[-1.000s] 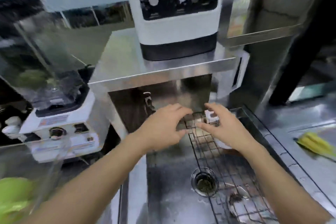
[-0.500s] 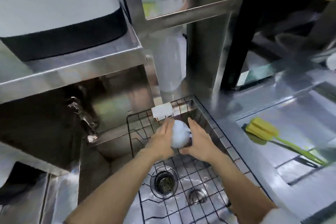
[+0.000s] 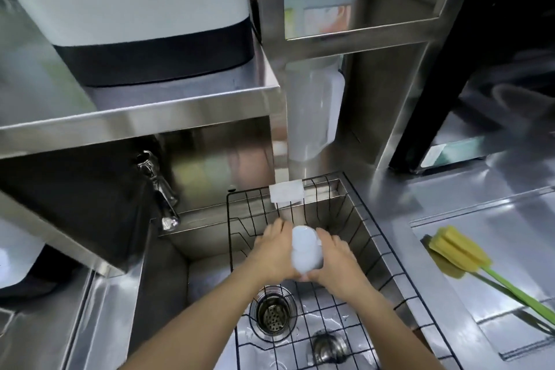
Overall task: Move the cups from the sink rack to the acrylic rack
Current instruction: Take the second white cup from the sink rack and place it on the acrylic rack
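A white cup (image 3: 306, 251) is held between both palms above the black wire sink rack (image 3: 354, 237). My left hand (image 3: 274, 252) presses its left side and my right hand (image 3: 338, 255) presses its right side. The cup is blurred, so I cannot tell which way up it is. The rack sits in the right half of the steel sink (image 3: 168, 276), with a white tag (image 3: 286, 193) clipped to its far rim. No acrylic rack appears in this view.
A drain strainer (image 3: 272, 313) lies below my forearms. A faucet (image 3: 159, 192) juts from under the steel shelf (image 3: 144, 117) that carries a white and black machine (image 3: 141, 15). A yellow sponge brush (image 3: 462, 255) with a green handle lies on the right counter. A translucent jug (image 3: 312, 117) stands behind the rack.
Both hands came down from the rack's far rim and closed around the white cup. The view has swung right and downward onto the sink.
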